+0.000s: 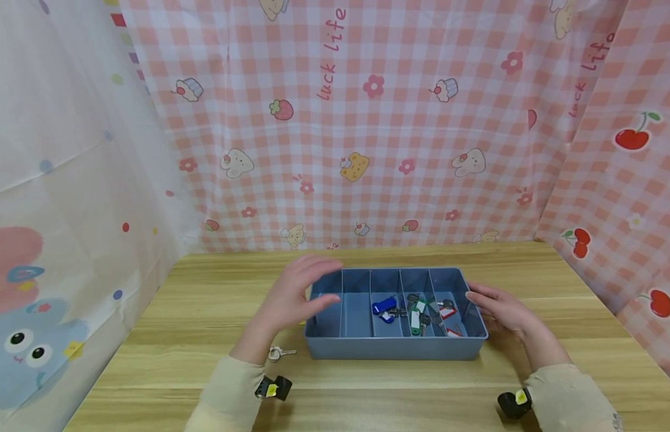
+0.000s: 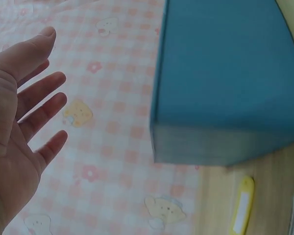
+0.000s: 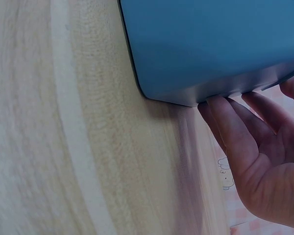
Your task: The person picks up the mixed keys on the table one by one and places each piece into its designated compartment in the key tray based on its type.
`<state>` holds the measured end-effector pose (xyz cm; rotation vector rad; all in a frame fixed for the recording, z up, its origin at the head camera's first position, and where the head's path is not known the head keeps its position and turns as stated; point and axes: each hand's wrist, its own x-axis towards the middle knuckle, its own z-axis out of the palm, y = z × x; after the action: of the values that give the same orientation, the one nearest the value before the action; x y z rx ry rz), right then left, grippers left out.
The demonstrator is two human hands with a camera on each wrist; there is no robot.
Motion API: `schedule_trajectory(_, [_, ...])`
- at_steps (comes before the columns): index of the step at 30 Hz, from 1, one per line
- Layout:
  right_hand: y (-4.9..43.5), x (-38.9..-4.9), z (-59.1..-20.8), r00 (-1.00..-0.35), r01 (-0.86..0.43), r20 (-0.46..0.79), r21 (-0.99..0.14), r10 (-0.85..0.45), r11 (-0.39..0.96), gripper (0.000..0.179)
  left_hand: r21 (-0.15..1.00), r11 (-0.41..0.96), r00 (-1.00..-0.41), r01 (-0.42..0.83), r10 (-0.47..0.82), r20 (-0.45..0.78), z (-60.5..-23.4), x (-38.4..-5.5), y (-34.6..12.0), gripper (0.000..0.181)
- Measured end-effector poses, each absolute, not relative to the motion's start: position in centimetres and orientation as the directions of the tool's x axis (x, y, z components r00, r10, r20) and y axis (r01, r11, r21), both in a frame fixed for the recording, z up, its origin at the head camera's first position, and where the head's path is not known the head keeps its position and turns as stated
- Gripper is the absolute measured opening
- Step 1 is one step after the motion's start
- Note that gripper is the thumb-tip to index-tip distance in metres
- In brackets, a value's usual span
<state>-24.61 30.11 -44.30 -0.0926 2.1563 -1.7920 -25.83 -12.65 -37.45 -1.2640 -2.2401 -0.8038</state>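
Observation:
A blue-grey divided tray [image 1: 394, 348] sits on the table, its row of compartments running left to right. My left hand [image 1: 305, 291] is held over the tray's left end, thumb and fingers spread; the left wrist view shows nothing in its palm. At the other end, my right hand [image 1: 499, 309] touches the tray's end wall with extended fingers [image 3: 232, 122], its thumb at the rim. Keys with blue tags [image 1: 385, 306], green tags [image 1: 416, 318] and red tags [image 1: 448, 312] lie in separate compartments; the two leftmost compartments show bare floors.
On the table [image 1: 399, 396], left of the tray, lies a silver key [image 1: 281, 353]. A yellow key tag [image 2: 243, 205] lies beside the tray, mostly hidden by my left hand in the head view. A checked cloth [image 1: 367, 126] hangs behind the table.

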Motion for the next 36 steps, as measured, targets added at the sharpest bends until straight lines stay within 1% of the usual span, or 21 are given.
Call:
schedule_trajectory(15, [30.1,-24.5,-44.2,-0.944,0.179,-0.229,-0.961,-0.240,0.213,0.070,0.285,0.438,-0.508,0.853,0.565,0.650,-39.3,-25.7,-15.6,0.054])
schedule_trajectory(22, [30.2,-24.6,-44.4,-0.940,0.168,-0.219,-0.964,-0.260,0.205,0.069,0.301,0.460,-0.536,0.835,0.559,0.633,-40.0,-25.5,-16.8,0.056])
schedule_trajectory(26, [30.2,-24.6,-44.4,-0.941,0.163,-0.216,-0.964,-0.259,0.212,0.069,0.299,0.462,-0.535,0.835,0.555,0.637,-40.3,-25.3,-17.4,0.055])
schedule_trajectory(29, [30.1,-24.6,-44.3,-0.944,0.164,-0.217,-0.962,-0.250,0.217,0.070,0.310,0.468,-0.548,0.827,0.553,0.627,-40.5,-25.1,-17.9,0.055])
schedule_trajectory(33, [30.0,-24.6,-44.2,-0.945,0.170,-0.224,-0.959,-0.239,0.225,0.071,0.329,0.497,-0.585,0.803,0.548,0.598,-40.8,-24.7,-18.5,0.054])
schedule_trajectory(36, [30.0,-24.6,-44.2,-0.945,0.176,-0.230,-0.957,-0.234,0.230,0.071,0.331,0.513,-0.599,0.792,0.548,0.584,-41.0,-24.5,-19.1,0.055])
